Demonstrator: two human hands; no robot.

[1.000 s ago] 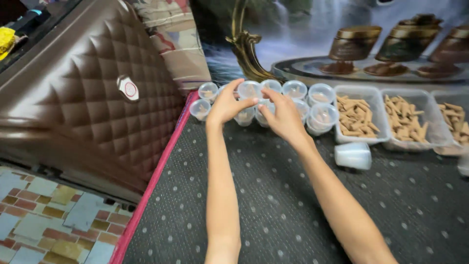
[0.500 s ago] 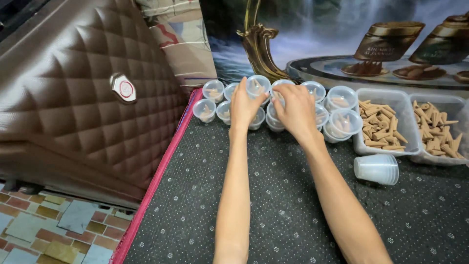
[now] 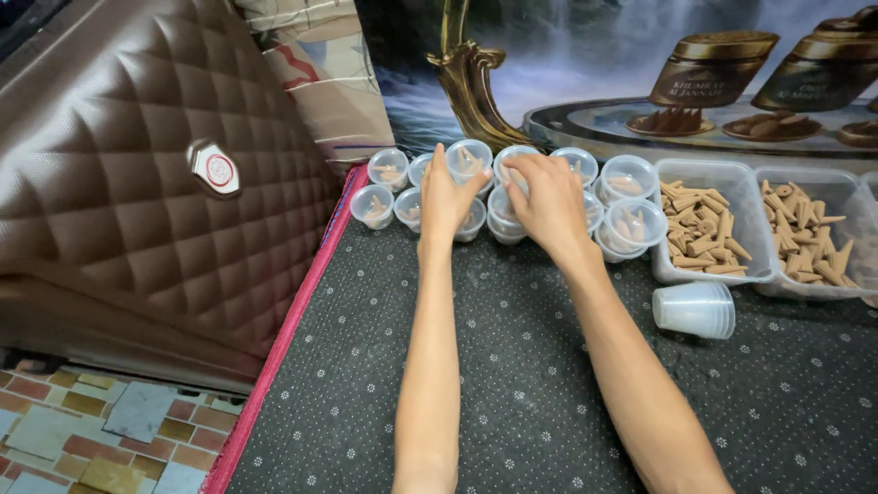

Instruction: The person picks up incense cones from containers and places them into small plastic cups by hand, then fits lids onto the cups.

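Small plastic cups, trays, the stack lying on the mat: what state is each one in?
Small cups: upright, open, cones inside.
Left tray: open, holding cones.
Right tray: open, holding cones.
Cup stack: nested, on its side, empty.
Left hand: on the cups.
Right hand: on the cups.

Clear glossy plastic cups point(image 3: 468, 160) were seen; beside them, a matt dotted cloth mat point(image 3: 512, 366) and quilted glossy brown leatherette point(image 3: 119, 174).

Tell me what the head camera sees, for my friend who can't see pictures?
Two bare hands, the left hand and the right hand, rest on a cluster of small clear plastic cups holding tan cones. To the right, clear trays hold more cones, and a stack of empty cups lies on the dotted dark mat.
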